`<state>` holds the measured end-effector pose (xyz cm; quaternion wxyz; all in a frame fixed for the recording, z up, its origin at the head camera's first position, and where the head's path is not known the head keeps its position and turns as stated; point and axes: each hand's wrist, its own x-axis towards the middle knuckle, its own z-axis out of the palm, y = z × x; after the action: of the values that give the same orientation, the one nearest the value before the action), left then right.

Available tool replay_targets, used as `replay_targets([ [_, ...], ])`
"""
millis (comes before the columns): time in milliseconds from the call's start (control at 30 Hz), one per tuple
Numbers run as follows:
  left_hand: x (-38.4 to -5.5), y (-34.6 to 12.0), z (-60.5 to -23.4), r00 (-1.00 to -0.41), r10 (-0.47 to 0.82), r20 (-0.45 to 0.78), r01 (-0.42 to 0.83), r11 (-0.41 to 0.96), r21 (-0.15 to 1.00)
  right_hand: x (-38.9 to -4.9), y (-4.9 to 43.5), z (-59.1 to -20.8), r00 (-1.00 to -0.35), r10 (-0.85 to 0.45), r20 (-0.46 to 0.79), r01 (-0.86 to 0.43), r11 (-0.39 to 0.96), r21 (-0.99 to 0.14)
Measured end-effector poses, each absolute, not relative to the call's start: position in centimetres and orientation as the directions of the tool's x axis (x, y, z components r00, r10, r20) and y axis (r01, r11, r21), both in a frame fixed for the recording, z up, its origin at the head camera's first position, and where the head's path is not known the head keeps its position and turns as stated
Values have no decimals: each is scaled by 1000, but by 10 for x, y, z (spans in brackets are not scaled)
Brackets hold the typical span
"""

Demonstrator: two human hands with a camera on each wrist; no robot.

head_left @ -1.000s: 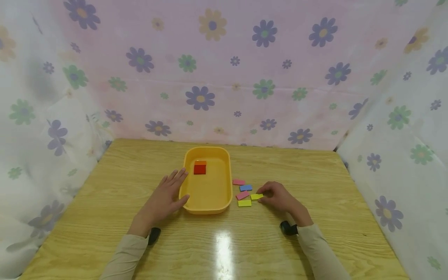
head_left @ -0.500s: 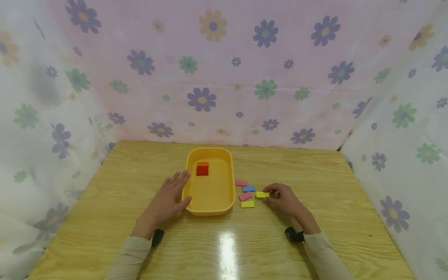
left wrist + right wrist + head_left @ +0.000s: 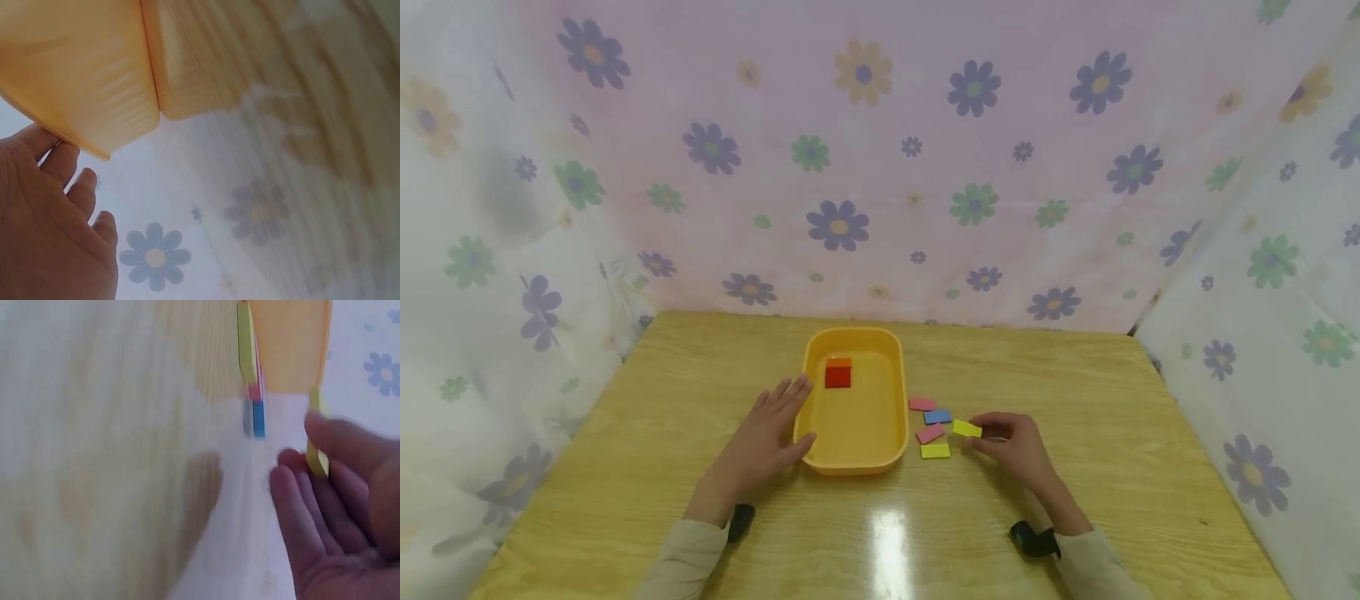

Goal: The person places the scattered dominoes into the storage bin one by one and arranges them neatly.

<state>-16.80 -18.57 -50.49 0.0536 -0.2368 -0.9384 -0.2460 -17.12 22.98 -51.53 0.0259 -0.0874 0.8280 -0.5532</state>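
Note:
My right hand pinches a yellow domino block between thumb and fingers. In the right wrist view that yellow block is raised off the table. Left of it lie a blue block, two pink blocks, one farther back and one nearer, and a second yellow block. My left hand rests on the left rim of a yellow-orange plastic tray with its fingers spread. Inside the tray, near its back left, sit a red block and an orange block against each other.
The wooden table carries the tray near its middle, with the loose blocks close to the tray's right side. A flowered cloth hangs behind the table and along both sides.
The right hand has lifted the yellow block and drawn it slightly right, away from the other loose blocks. The left hand keeps its place on the tray. The head view has shifted a little.

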Motion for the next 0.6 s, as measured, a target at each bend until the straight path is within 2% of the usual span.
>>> replay_targets([
  [267,-164,-184,-504,-883,413,221,469,776,422,-161,222,-522,-1000,-1,5,-5,291,-957],
  [600,-163,-183,-504,-883,407,232,469,776,422,-161,220,-520,-997,28,-78,82,150,-985],
])
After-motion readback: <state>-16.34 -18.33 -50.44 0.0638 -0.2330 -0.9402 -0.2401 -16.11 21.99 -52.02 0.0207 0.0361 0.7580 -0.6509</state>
